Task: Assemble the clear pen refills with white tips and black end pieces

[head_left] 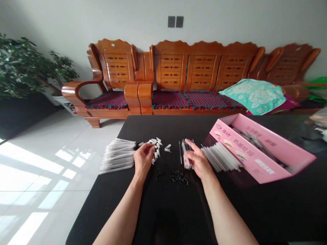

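Note:
My left hand [143,160] is closed in a pinch beside a pile of white pen caps [157,143]. Whatever its fingertips hold, if anything, is hidden. To its left lies a stack of white pens with dark ends [117,156]. My right hand [198,160] grips a whitish pen barrel [185,157] between thumb and lower fingers, its index finger stretched out. Just beyond that hand lie thin dark pen refills [181,151]. Several translucent white barrels [221,156] lie in a row to its right. Small black plugs [178,177] are scattered between my forearms.
A pink box [258,160] with dark and grey pieces inside stands at the right on the black table [168,211]. Two white caps [168,148] lie apart in the middle. Behind the table is a wooden bench [199,68] with a teal cloth [255,95].

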Demonstrator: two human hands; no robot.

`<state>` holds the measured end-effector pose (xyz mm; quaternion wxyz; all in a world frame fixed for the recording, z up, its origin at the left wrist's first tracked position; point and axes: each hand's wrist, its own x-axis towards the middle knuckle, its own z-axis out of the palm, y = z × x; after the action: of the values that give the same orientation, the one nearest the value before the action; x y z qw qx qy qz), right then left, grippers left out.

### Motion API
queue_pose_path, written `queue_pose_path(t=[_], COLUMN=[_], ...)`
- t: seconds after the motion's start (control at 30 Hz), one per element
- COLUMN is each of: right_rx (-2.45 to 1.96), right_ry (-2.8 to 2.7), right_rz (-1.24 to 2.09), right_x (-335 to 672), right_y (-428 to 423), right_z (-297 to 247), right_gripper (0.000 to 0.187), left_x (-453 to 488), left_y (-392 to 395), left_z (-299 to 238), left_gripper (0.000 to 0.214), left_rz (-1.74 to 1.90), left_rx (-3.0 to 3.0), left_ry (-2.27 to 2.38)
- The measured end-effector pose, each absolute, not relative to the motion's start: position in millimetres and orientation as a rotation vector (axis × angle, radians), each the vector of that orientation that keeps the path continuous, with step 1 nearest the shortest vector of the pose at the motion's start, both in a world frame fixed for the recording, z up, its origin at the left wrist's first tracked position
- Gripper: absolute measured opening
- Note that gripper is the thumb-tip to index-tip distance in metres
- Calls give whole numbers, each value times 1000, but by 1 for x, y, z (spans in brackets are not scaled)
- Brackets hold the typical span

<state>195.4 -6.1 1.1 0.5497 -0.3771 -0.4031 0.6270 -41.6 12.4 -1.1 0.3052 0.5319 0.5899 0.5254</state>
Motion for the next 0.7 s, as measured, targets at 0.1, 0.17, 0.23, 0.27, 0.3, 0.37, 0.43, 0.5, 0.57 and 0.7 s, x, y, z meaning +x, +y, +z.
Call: queue_pose_path(t=[0.1, 0.17, 0.23, 0.27, 0.3, 0.37, 0.43, 0.5, 0.57, 0.7], right_rx=[-878, -870, -860, -857, -855, -853, -856, -860, -865, -864], right_ry=[-976, -980, -987, -990, -991, -993, -996, -999, -997, -998], right_rz=[1547, 1582, 1598, 1603, 1605, 1605, 1602, 1594, 1581, 1561], right_x=[196, 196, 196, 197, 197, 197, 197, 197, 197, 197], right_y=[-7, -7, -8, -8, -8, -8, -8, -8, -7, -7], right_z=[1, 0, -2, -3, -3, -4, -4, -3, -3, -4], right_gripper=[55, 38, 29, 27, 26, 25, 23, 22, 22, 22], left_x=[-43, -41, -38, -37, -36, -36, -37, -39, -42, -48], left_y=[14, 12, 9, 8, 8, 7, 7, 9, 10, 13], left_z=[-4, -4, -1, 0, 2, 4, 5, 4, 2, -2], left_gripper=[17, 14, 13, 13, 13, 13, 14, 14, 13, 16], left_rz=[1271, 1147, 1022, 963, 914, 849, 842, 890, 984, 1132], left_rx=[1565, 1750, 1924, 1992, 2043, 2099, 2111, 2095, 2051, 1969], left_ry=[1564, 1509, 1426, 1380, 1342, 1306, 1331, 1401, 1516, 1794])
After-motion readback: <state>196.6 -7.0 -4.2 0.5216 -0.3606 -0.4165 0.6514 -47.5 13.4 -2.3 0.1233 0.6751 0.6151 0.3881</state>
